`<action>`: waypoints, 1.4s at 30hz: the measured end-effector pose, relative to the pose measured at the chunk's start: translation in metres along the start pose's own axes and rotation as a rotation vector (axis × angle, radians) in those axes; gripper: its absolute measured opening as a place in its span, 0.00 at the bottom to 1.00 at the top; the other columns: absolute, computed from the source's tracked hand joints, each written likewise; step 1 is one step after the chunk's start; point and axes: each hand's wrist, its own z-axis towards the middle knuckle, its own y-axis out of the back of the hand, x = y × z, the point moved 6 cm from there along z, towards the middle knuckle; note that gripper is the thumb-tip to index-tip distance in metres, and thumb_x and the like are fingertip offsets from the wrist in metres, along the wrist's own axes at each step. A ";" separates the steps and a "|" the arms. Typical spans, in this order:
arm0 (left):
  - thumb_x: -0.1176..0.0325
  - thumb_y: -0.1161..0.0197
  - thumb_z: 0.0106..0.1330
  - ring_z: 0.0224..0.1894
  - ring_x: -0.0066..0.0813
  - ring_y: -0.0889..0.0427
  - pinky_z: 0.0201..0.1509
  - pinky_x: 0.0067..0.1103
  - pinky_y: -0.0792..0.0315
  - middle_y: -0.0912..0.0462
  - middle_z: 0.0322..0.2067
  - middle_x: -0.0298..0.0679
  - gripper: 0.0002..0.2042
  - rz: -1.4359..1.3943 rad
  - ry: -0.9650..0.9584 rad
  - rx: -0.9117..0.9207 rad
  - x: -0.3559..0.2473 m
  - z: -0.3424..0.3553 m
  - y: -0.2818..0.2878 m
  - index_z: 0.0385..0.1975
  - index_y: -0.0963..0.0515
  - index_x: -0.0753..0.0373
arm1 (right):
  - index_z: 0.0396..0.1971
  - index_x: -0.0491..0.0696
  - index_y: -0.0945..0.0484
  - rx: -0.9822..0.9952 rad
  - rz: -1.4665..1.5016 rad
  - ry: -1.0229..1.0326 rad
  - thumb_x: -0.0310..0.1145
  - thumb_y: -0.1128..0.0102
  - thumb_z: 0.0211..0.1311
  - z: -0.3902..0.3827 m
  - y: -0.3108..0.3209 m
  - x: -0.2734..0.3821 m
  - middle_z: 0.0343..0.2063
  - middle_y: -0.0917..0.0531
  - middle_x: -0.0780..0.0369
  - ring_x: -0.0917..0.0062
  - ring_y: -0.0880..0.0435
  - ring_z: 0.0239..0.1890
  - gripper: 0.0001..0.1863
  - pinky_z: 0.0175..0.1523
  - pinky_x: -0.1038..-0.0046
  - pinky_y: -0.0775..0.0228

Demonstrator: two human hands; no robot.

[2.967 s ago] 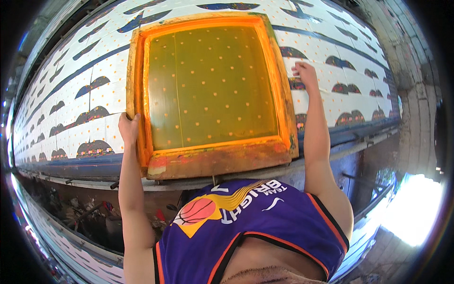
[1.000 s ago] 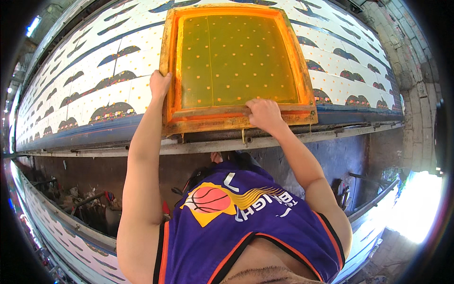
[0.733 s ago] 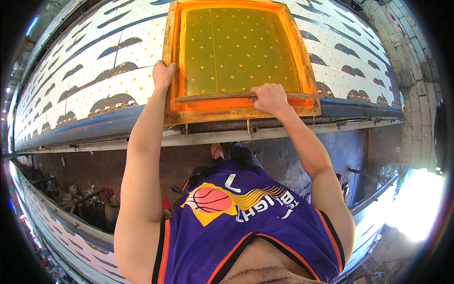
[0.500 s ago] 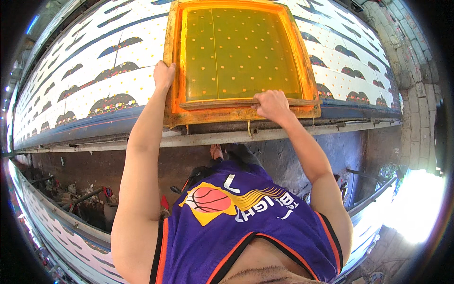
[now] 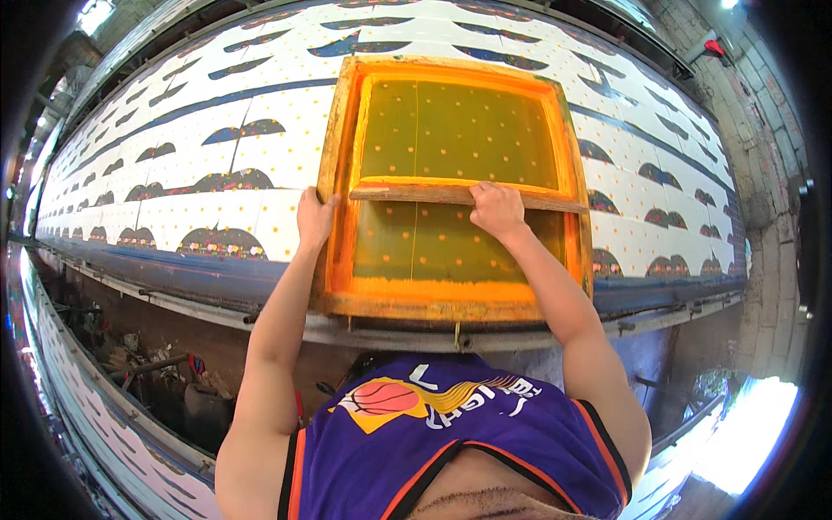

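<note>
A wooden-framed printing screen (image 5: pixel 579 260) with orange-stained edges and a greenish see-through mesh (image 5: pixel 459 130) lies on the long table. Small pale orange motifs dot the mesh. My left hand (image 5: pixel 317 218) is closed round the left side of the screen's frame. Across the mesh, from side to side, stands a long wooden squeegee (image 5: pixel 407 194). My right hand (image 5: pixel 497 209) grips it right of its middle, fingers over the top edge. A line of orange ink (image 5: pixel 442 181) shows along its far side, and an orange band (image 5: pixel 416 290) lies at the near end of the screen.
White fabric (image 5: pixel 286 212) with dark curved shapes and small orange dots covers the table on both sides. A metal rail (image 5: pixel 191 305) runs along the near table edge. Behind on the left lie a bucket (image 5: pixel 208 406) and debris. A brick wall (image 5: pixel 767 217) stands at the right.
My right hand has pushed the squeegee away from me, from the screen's near end to about its middle. The left hand stays on the frame. The whole view has shifted, so the screen appears lower.
</note>
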 end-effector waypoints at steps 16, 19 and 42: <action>0.64 0.31 0.64 0.52 0.55 0.23 0.58 0.38 0.29 0.22 0.47 0.57 0.24 0.033 0.057 0.003 -0.003 0.005 -0.006 0.54 0.27 0.73 | 0.30 0.48 0.14 0.137 -0.103 -0.064 0.36 0.35 0.49 0.251 -0.088 -0.154 0.30 0.12 0.55 0.60 0.12 0.36 0.10 0.40 0.57 0.20; 0.64 0.30 0.63 0.52 0.55 0.23 0.58 0.38 0.29 0.22 0.47 0.56 0.25 0.029 0.043 0.012 -0.003 0.007 -0.009 0.54 0.28 0.73 | 0.29 0.49 0.14 0.098 -0.088 -0.041 0.41 0.32 0.51 0.264 -0.087 -0.173 0.26 0.13 0.54 0.58 0.12 0.33 0.11 0.39 0.57 0.21; 0.55 0.38 0.70 0.49 0.62 0.23 0.54 0.44 0.29 0.21 0.44 0.62 0.23 0.035 -0.110 -0.077 -0.004 0.006 -0.004 0.43 0.25 0.75 | 0.29 0.49 0.13 0.362 -0.054 -0.138 0.42 0.33 0.51 0.116 -0.019 -0.067 0.28 0.12 0.55 0.60 0.11 0.35 0.12 0.41 0.57 0.20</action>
